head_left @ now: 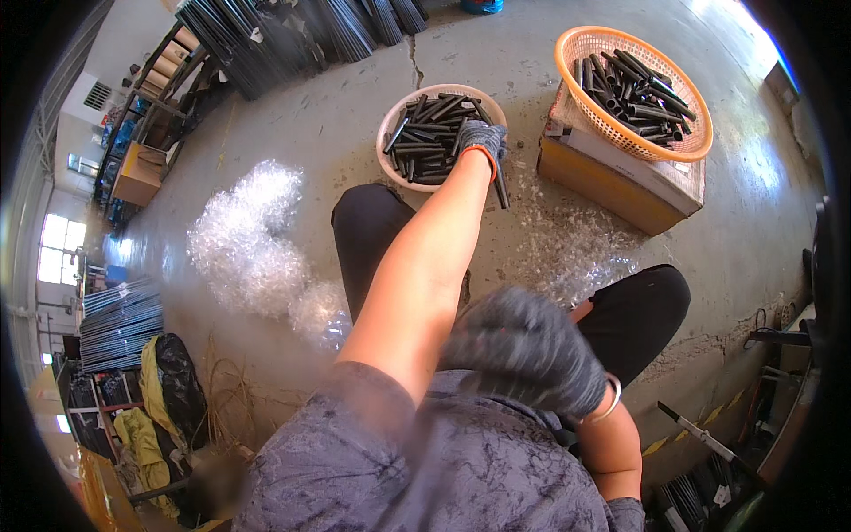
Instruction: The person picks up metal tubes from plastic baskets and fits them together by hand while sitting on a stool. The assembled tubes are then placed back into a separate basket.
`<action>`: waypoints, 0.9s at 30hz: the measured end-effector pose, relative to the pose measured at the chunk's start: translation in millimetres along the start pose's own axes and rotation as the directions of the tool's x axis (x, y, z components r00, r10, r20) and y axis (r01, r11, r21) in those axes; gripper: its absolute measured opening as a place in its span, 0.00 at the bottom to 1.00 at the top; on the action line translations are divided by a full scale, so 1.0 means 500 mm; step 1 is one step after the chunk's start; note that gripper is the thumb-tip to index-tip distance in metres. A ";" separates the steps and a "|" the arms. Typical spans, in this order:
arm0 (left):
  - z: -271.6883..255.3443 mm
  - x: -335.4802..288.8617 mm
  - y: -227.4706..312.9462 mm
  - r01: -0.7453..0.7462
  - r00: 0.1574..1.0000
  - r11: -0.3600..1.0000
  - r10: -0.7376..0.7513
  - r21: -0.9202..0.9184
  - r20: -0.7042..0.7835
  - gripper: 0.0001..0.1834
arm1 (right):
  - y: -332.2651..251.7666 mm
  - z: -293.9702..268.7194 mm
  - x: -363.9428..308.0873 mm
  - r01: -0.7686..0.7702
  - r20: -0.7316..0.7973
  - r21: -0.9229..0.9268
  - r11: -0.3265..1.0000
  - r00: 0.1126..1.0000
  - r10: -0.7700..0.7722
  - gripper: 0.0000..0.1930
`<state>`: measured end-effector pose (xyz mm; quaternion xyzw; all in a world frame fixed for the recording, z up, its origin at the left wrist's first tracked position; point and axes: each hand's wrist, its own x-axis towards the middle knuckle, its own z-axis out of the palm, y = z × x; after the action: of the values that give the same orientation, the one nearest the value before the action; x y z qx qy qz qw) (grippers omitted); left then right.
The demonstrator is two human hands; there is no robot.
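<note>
My left hand (484, 140), in a grey knitted glove with an orange cuff, reaches forward over the right side of a pale pink plastic basket (386, 160). Its fingers are closed round a black tube (503, 191), whose end sticks out below the hand, outside the rim. Many short black tubes (425, 135) fill that basket in a loose heap. Close to my body is my right hand (527, 350), in a dark grey glove with a bangle at the wrist. Motion smears its fingers, so their grip and anything in them cannot be made out.
An orange basket (567, 40) of black tubes stands on a cardboard box (612, 182) at the right. Crumpled clear plastic film (257, 239) lies on the floor at left, with more scraps (581, 248) by my right knee. Bundled dark rods (239, 40) lie at the back.
</note>
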<state>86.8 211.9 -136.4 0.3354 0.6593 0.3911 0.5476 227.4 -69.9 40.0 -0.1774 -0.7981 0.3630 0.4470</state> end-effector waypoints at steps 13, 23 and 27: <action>-0.096 0.045 0.055 -0.056 0.997 0.989 0.064 -0.136 0.054 0.06 | 0.083 0.108 0.072 0.152 0.371 -0.038 0.988 0.920 -0.128 0.07; -0.112 0.013 0.123 0.042 0.953 0.760 0.163 -0.648 0.254 0.09 | 0.164 0.058 0.102 -0.094 0.316 -0.339 0.936 0.926 0.207 0.12; -0.091 -0.059 0.175 0.194 0.916 0.774 0.076 -0.603 0.393 0.11 | 0.247 0.000 0.030 -0.425 0.090 -0.271 0.863 0.882 0.463 0.18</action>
<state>48.4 220.3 -41.5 0.1829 0.3759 0.4952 0.7616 214.2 22.3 -42.4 -0.3819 -0.8056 0.3682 0.2637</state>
